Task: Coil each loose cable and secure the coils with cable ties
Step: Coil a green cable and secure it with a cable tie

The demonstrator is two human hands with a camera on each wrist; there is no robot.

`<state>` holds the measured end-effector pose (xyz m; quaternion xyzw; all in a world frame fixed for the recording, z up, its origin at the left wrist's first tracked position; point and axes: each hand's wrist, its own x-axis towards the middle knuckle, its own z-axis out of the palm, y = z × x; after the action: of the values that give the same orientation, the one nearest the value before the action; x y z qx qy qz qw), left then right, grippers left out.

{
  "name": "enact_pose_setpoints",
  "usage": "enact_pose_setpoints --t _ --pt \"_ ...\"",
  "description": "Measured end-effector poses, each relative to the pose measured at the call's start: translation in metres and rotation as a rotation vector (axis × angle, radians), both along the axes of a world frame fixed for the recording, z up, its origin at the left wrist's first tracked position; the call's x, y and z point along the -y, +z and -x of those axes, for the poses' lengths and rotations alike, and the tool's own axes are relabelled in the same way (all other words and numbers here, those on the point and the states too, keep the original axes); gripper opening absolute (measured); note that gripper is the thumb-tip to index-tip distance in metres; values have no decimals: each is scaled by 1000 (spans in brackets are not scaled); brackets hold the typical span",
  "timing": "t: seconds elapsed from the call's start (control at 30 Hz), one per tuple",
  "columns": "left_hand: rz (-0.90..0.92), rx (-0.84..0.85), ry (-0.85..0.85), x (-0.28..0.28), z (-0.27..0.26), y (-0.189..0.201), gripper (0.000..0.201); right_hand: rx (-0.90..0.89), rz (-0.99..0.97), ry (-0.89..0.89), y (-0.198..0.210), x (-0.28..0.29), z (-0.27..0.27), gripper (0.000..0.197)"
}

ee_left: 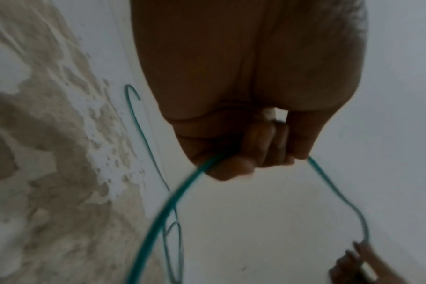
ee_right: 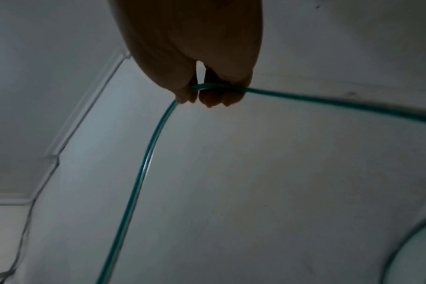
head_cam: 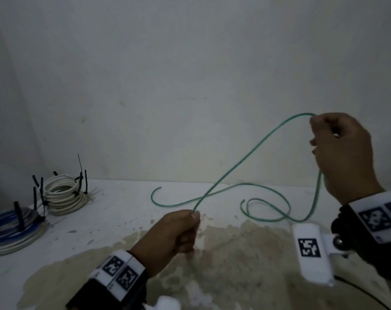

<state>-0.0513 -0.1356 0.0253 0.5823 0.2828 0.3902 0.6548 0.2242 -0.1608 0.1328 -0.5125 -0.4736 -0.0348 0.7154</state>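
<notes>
Two coils at the left edge, a white one [head_cam: 65,193] and a blue one [head_cam: 11,229], already look tied, while the green cable [head_cam: 246,157] mid-frame is barely started, pinched between left hand [head_cam: 179,233] and raised right hand [head_cam: 344,153].

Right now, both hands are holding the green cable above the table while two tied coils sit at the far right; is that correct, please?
Not quite: the tied coils are at the far left, not the right. The head view shows the white coil and the blue and white coil at the left end of the table. The rest stands: the left hand and right hand both hold the green cable.
</notes>
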Motion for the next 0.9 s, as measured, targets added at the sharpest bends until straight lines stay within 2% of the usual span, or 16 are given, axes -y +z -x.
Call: enact_pose_setpoints --t 0.07,0.13,0.2,0.3,0.43,0.5,0.6,0.73,0.8,0.9 --pt "132 252 -74 -2 13 10 27 -22 92 19 -7 -7 -3 14" --pt "149 498 -58 2 19 31 24 50 207 18 -20 -16 0 15" --pt "52 556 79 9 20 56 16 231 402 23 -36 -21 11 19" --pt "-131 471 241 13 22 82 27 538 696 142 -59 -22 42 26" --pt "-185 435 358 4 28 89 20 826 819 251 -74 -11 87 43" --pt "-259 314 438 1 31 83 23 935 807 294 -75 -1 106 44" --pt "-282 126 547 -5 35 71 26 1086 708 298 -70 18 126 31" --pt "-173 85 566 -11 38 54 19 1243 532 285 -65 32 138 25" --pt "-216 -10 577 -12 40 46 21 1329 513 247 -65 32 142 8" --pt "-252 -108 578 -12 44 36 23 1328 441 167 -68 30 141 27"
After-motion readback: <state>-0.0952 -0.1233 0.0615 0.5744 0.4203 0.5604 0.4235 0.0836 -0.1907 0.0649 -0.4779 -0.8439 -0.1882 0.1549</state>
